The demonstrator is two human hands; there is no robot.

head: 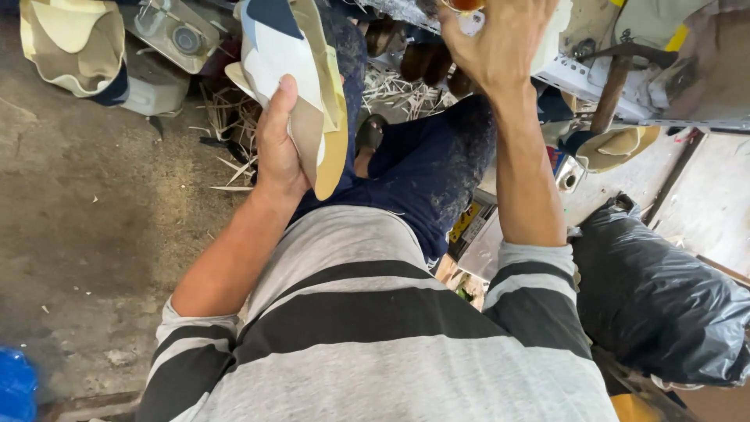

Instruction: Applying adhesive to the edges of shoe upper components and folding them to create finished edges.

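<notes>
My left hand [277, 141] grips a shoe upper [301, 70] of white, navy and tan panels with a yellowish inner edge, held upright over my left knee. My right hand [492, 43] reaches up to the top of the view, its fingers closed around a small amber-coloured object [466, 5] that is mostly cut off by the frame edge. I am seated, in a grey and black striped shirt [367, 328] and dark blue trousers [426, 168].
Another tan shoe upper [74, 47] lies on the concrete floor at top left beside a clear plastic container [176, 31]. Pale trimmings [234, 117] litter the floor. A black plastic bag [664, 297] sits at right. A hammer [613, 82] rests on a cluttered bench.
</notes>
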